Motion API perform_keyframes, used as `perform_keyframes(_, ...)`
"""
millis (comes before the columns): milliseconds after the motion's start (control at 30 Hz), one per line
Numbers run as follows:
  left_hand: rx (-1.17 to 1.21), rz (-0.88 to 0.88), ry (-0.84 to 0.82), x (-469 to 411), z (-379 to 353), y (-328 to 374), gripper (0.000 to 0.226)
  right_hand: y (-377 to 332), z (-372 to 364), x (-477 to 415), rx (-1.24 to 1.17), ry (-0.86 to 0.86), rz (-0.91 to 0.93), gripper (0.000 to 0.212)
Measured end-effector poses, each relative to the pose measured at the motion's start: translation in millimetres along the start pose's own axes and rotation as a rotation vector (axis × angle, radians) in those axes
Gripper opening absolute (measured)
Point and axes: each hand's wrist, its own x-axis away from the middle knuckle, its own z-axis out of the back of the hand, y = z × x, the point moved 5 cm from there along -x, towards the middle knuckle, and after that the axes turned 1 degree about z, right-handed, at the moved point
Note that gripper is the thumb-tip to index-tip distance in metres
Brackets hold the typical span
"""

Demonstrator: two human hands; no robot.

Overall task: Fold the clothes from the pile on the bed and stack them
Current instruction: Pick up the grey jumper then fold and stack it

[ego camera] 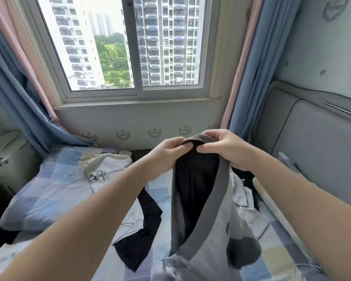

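Grey-banded garment [209, 246], one, in two pinching hands: left hand [166, 153], right hand [223, 147]; one white shirt [107, 165], one black garment [142, 230] nearby.

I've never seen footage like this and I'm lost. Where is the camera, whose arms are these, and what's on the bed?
No machine here: a person wears one camera on the head, looking down at their own bare hands. The left hand and right hand pinch the dark grey ribbed edge of a light grey garment, held up over the bed with its blue checked sheet. On the bed lie a white T-shirt with black script print and a black cloth garment.
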Motion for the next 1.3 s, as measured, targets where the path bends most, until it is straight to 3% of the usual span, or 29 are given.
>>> perform_keyframes(100, 0.145, 0.015, 0.152, 6.9, 4.2, -14.9, 0.030, 51.0, -9.3, 12.0, 0.194, 0.012, -0.082, 0.019)
perform_keyframes(200, 0.241, 0.067, 0.337, 15.4, 15.3, -36.5, 0.023, 129.9, -22.5, 31.6, 0.345, 0.055, -0.268, 0.008)
perform_keyframes(333, 0.044, 0.119, 0.479, 26.4, 37.2, -74.2, 0.022, 191.8, -41.1, 56.6, 0.255, 0.064, -0.389, 0.026)
perform_keyframes(400, -0.090, 0.193, 0.391, 32.6, 30.2, -94.7, 0.016, 189.4, -46.0, 60.5, 0.123, 0.118, -0.364, 0.018)
perform_keyframes(500, -0.321, 0.247, 0.253, 49.9, 3.7, -115.3, 0.048, 179.2, -47.9, 60.8, -0.116, 0.285, -0.334, 0.018)
perform_keyframes(633, -0.264, 0.377, -0.128, 78.6, -58.6, -140.3, 0.034, 168.8, -54.6, 59.7, -0.261, 0.384, -0.351, 0.021)
perform_keyframes(700, -0.382, 0.376, -0.259, 89.3, -81.6, -154.3, 0.028, 160.0, -54.6, 60.4, -0.397, 0.430, -0.346, 0.018)
perform_keyframes(867, -0.419, 0.320, -0.093, 94.5, -79.1, -166.5, 0.024, 152.6, -45.2, 64.7, -0.656, 0.491, -0.293, 0.011)
perform_keyframes(967, -0.338, 0.260, 0.084, 89.5, -56.0, -154.6, 0.039, 157.6, -42.0, 72.5, -0.761, 0.441, -0.239, 0.021)
perform_keyframes(1100, -0.092, 0.167, 0.256, 83.3, -35.2, -118.5, 0.031, 175.5, -56.0, 91.7, -0.490, 0.393, -0.223, 0.054)
perform_keyframes(1167, -0.018, 0.113, 0.251, 82.0, -38.5, -102.6, 0.036, 180.7, -83.2, 98.6, -0.376, 0.209, -0.197, 0.063)
perform_keyframes(1233, 0.004, 0.068, 0.229, 80.9, -43.6, -90.8, 0.030, 188.9, -114.6, 102.8, -0.302, 0.049, -0.235, 0.058)
perform_keyframes(1300, 0.007, 0.039, 0.242, 79.8, -42.4, -84.0, 0.029, 197.9, -131.0, 102.5, -0.251, 0.043, -0.262, 0.043)
